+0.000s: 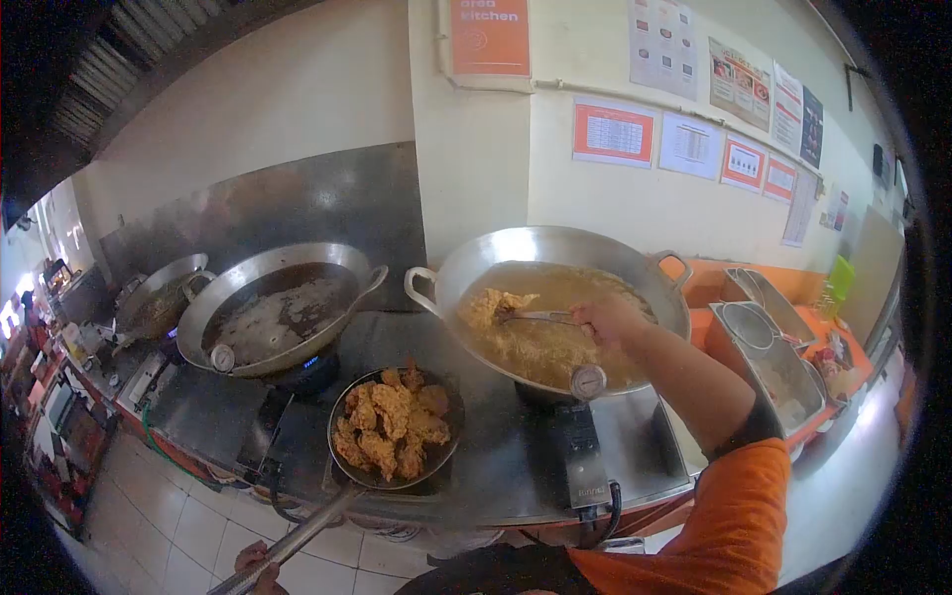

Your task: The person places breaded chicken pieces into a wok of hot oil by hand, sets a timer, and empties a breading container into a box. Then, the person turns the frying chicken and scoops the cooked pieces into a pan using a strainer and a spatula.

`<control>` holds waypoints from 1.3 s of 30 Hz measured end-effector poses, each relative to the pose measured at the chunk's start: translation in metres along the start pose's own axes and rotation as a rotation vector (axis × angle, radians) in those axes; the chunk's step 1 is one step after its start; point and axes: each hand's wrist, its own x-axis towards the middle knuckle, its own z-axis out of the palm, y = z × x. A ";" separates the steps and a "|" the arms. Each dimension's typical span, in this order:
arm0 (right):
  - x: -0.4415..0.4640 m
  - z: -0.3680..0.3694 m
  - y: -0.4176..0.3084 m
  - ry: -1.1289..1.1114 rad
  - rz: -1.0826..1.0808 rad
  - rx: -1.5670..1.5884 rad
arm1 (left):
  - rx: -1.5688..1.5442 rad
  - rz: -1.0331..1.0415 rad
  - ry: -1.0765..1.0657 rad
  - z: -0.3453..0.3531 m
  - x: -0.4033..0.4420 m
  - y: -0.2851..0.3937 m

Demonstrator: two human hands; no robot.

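Observation:
My right hand (610, 322) is closed round the handle of metal tongs (540, 316) over the large right wok (555, 241). The tongs' far end is at a piece of fried chicken (493, 306) above the bubbling oil. At the lower left, my left hand (260, 567) grips the long handle of a strainer (307, 524). Several pieces of browned fried chicken (393, 418) fill the strainer's round basket, which is level over the steel counter. A dial thermometer (588, 382) is at the right wok's front rim.
A middle wok (278, 263) with dark, foamy oil and a smaller wok (164, 297) stand left. A burner control box (585, 476) is below the right wok. Steel trays (778, 397) with a sieve (749, 323) are at the right. Papers (615, 131) hang on the wall.

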 end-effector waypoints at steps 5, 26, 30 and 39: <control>-0.025 0.000 -0.046 0.153 -0.912 -0.693 | -0.001 0.013 -0.035 -0.004 0.005 -0.004; -0.107 -0.016 -0.155 0.300 0.652 1.021 | 0.030 0.264 -0.141 -0.019 0.027 -0.052; -0.105 -0.014 -0.148 0.273 0.640 1.040 | -0.116 -0.024 -0.019 -0.007 0.018 -0.025; -0.105 0.008 -0.157 0.264 0.662 1.180 | -0.191 -0.029 -0.062 -0.029 0.017 -0.070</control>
